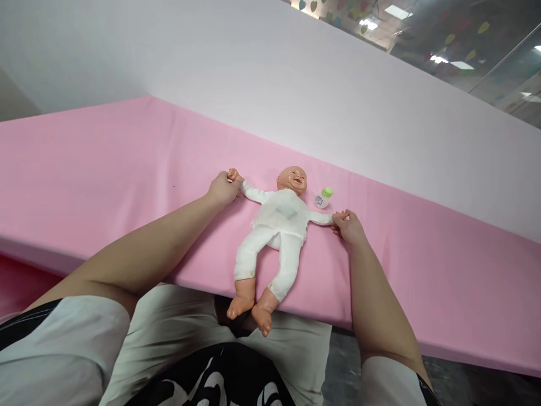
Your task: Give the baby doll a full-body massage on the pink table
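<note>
One white-clothed plastic baby doll [284, 211] at the centre; one small whitish bottle with a light-green cap [323, 198] right of centre; one pink covered surface [127, 169]; two bare hands, one left [224, 189], one right [351, 228].

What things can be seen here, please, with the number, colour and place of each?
Doll: 1, white body, tan head, on pink surface
Bottle: 1, clear-white, green cap, beside doll's head
Padded surface: 1, pink, centre
Wall: 1, white, behind
Glass: clear, upper right, panes uncertain
Lights: several, white, upper right
Hearts: several, mixed colours, upper right
Floor: dark grey, below
Trousers: 1 pair, pale, below
Left hand, right hand: 2, bare, holding doll's hands
</note>
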A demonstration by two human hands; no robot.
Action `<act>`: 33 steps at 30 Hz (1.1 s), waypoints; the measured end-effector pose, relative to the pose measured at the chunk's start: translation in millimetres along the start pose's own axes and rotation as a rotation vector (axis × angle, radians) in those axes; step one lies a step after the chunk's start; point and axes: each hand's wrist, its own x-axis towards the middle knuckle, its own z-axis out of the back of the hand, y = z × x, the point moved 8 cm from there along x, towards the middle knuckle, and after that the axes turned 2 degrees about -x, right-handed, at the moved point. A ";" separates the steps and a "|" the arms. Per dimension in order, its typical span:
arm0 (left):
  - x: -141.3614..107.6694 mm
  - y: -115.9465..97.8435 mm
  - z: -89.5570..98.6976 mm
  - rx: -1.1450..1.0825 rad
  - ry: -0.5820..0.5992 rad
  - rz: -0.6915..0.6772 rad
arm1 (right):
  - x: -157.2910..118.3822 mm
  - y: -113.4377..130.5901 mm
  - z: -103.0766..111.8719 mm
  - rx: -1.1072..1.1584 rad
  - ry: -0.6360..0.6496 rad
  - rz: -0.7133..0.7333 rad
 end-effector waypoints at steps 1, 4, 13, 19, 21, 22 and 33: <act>-2.4 -2.5 -1.9 -0.038 0.016 -0.009 | 0.3 0.2 -0.9 -0.006 0.003 0.017; -13.8 -16.2 -7.0 -0.151 0.077 -0.069 | -3.7 11.5 -5.1 -0.004 -0.025 0.119; -81.0 -66.0 -35.3 0.029 0.329 -0.528 | -76.9 92.5 -58.8 -0.132 0.120 0.600; -111.4 -79.7 -59.4 0.284 0.487 -0.856 | -119.6 119.4 -90.7 -0.506 0.270 0.889; -113.6 -79.9 -62.1 0.347 0.501 -0.901 | -125.1 120.9 -97.6 -0.579 0.291 0.954; -114.5 -79.9 -62.9 0.370 0.503 -0.919 | -126.8 120.8 -100.4 -0.602 0.296 0.977; -76.5 -69.0 -23.6 0.087 0.153 -0.514 | -74.7 93.2 -53.6 -0.214 0.013 0.648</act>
